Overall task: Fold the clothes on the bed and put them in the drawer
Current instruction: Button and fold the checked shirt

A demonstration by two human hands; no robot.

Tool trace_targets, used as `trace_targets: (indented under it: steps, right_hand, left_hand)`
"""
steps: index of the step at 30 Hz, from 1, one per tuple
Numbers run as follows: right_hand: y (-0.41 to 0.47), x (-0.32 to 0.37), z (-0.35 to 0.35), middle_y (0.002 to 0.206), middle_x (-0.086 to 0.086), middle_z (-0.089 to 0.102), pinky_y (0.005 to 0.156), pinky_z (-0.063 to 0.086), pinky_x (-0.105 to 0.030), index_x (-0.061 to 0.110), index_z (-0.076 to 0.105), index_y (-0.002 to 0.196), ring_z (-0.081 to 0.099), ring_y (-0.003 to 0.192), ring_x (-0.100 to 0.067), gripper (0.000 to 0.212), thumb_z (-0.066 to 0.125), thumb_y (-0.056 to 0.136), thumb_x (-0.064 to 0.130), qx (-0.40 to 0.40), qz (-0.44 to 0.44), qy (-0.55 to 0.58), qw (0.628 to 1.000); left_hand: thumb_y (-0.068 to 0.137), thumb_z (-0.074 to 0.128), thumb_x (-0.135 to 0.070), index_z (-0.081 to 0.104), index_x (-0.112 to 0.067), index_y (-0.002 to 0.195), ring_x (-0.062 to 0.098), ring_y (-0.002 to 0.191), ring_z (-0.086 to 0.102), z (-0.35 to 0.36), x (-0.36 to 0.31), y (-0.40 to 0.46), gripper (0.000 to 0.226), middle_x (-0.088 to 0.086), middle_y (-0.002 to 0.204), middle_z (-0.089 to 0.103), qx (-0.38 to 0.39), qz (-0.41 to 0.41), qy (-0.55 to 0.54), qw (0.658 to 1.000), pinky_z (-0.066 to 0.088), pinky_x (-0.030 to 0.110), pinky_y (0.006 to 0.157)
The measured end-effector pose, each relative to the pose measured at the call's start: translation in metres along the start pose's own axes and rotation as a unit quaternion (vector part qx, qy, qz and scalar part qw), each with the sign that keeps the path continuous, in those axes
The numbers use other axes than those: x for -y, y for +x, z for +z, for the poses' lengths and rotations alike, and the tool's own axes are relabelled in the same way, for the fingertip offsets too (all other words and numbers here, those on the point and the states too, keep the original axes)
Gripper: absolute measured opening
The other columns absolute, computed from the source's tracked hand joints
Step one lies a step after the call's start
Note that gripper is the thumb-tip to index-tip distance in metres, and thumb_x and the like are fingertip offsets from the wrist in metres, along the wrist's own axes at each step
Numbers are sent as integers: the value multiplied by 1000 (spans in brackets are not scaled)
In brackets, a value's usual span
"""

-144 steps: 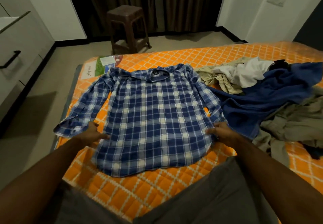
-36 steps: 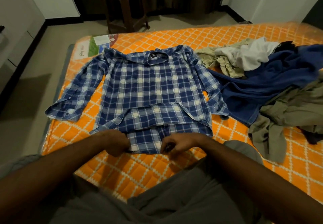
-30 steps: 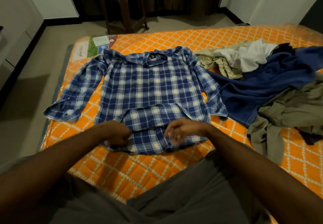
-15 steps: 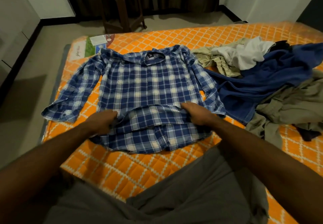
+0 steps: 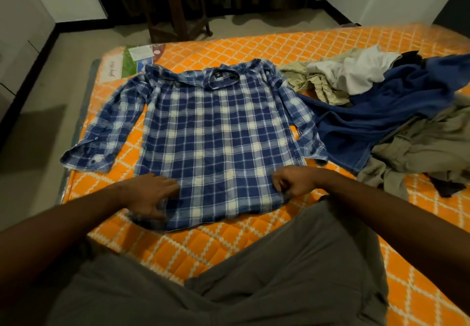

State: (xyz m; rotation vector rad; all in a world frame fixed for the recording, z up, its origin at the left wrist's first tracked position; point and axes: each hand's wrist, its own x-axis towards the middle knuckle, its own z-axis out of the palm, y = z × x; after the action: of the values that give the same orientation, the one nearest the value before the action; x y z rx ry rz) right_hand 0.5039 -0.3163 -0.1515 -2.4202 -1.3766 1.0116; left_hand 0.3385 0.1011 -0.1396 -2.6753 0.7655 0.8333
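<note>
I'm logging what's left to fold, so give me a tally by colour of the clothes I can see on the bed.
Blue: 2, the blue-and-white plaid long-sleeved shirt lying flat and a plain blue garment in the pile.
Khaki or olive: 2, one crumpled khaki piece, one olive-grey piece.
White: 1, a crumpled white garment.
Dark: 1 or more, black scraps, unclear.
Total: at least 6.

Left hand point(image 5: 148, 194) flat, fingers spread; right hand point(image 5: 292, 180) curled, pinching.
</note>
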Motion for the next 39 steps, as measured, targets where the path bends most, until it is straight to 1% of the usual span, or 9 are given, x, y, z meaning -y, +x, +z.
trace_targets:
  steps: [2,6,10,13,17,24,30,34,39]
  right_hand:
    - [5,7,3,87,10,52,64,37,-11,11,64,99,48,75,-5,26,75,76,6,-8,-19,12,1000]
    - [18,21,-4,83,15,59,65,43,-13,9,71,99,58,70,4,26,60,82,-8,55,25,34,998]
    - [45,24,-13,103,4,56,82,47,-30,15,67,111,54,91,-8,29,58,89,0,-87,49,29,995]
    - [78,16,-18,127,-1,48,99,45,-37,20,55,131,47,114,-18,39,59,93,15,-188,67,10,980]
    - [134,-6,-49,145,-4,41,110,41,-46,20,46,143,41,132,-24,51,59,94,28,-202,76,-73,974]
    - [234,-68,-123,161,-6,28,119,26,-45,19,36,153,27,147,-28,55,47,103,41,-254,119,-92,955]
    - [297,-123,-171,159,-6,30,118,24,-46,23,34,153,28,145,-28,55,41,104,47,-304,137,-86,939]
    - [318,-146,-199,138,-7,41,102,33,-48,24,45,140,39,126,-31,42,48,102,42,-321,133,-109,931]
    - [352,-184,-260,129,-12,45,92,46,-49,17,48,139,49,115,-36,43,57,97,23,-255,87,-37,962]
  left_hand:
    - [78,38,-88,40,-29,134,10,100,49,-6,-14,7,82,-11,123,47,30,13,-38,999,36,26,77]
    - [95,56,-53,62,-19,107,16,83,60,-30,-15,34,37,-1,98,65,105,24,-163,981,44,28,68]
    - [100,50,-37,56,-19,113,14,95,54,-51,-1,70,23,-1,111,55,-96,-50,-114,988,40,23,74]
    - [98,51,-40,49,-22,131,16,112,50,-59,13,108,37,0,133,48,-205,-122,-141,961,43,31,94]
    - [99,49,-49,36,-23,148,24,140,36,-71,52,160,57,3,156,32,-183,-182,-161,953,32,47,115]
    - [103,36,-50,26,-28,154,21,150,19,-89,153,236,58,-1,164,19,-212,-219,-178,936,21,55,119]
    - [85,2,-68,23,-28,156,25,149,23,-108,218,290,84,1,161,26,-231,-248,-138,930,23,54,117]
    - [99,47,-47,37,-21,149,34,128,50,-122,259,312,58,8,149,43,-325,-256,-111,903,44,52,96]
    - [95,55,-54,12,-22,160,39,133,44,-136,326,338,84,10,161,28,-311,-270,-170,895,43,55,99]
